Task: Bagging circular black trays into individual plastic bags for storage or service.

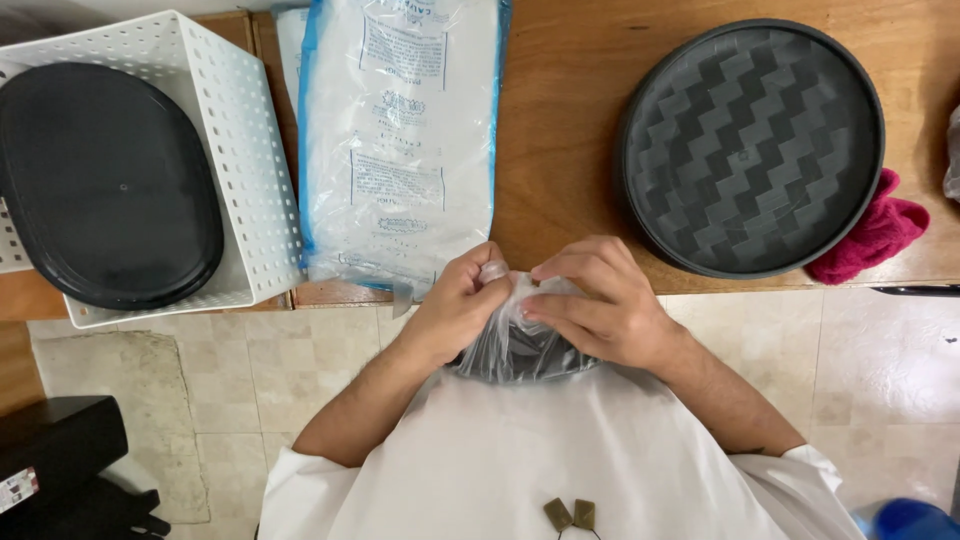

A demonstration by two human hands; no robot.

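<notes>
Your left hand (pixel 455 305) and right hand (pixel 600 305) close together, both pinching the top of a clear plastic bag (pixel 510 345) with something dark inside, held just below the wooden table (pixel 570 120) edge, near a flat pack of bags (pixel 400 140).

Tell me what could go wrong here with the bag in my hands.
The thin clear bag is pinched at its top by both the left hand and the right hand; pulling apart hard could tear it. It hangs past the table edge over the tiled floor, so the dark thing inside could drop if a grip slips. The stack of bags overhangs that edge too, and an elbow might nudge it off.
</notes>
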